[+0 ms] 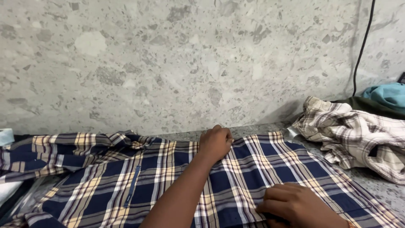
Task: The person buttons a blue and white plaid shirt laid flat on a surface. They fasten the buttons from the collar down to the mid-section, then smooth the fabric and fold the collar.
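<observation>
A navy, yellow and white plaid shirt [126, 181] lies spread flat on a stone counter. My left hand [215, 144] reaches across it to the far edge, fingers curled shut on the fabric there. My right hand [295, 204] rests on the near right part of the shirt, its fingers bent and pinching the cloth. The left forearm crosses the middle of the shirt and hides part of it.
A crumpled beige and white plaid garment [358, 135] lies at the right, with teal cloth [390, 95] and dark green cloth behind it. A black cable [362, 46] runs down the speckled stone wall [168, 63]. A pale cloth [5, 137] shows at the left edge.
</observation>
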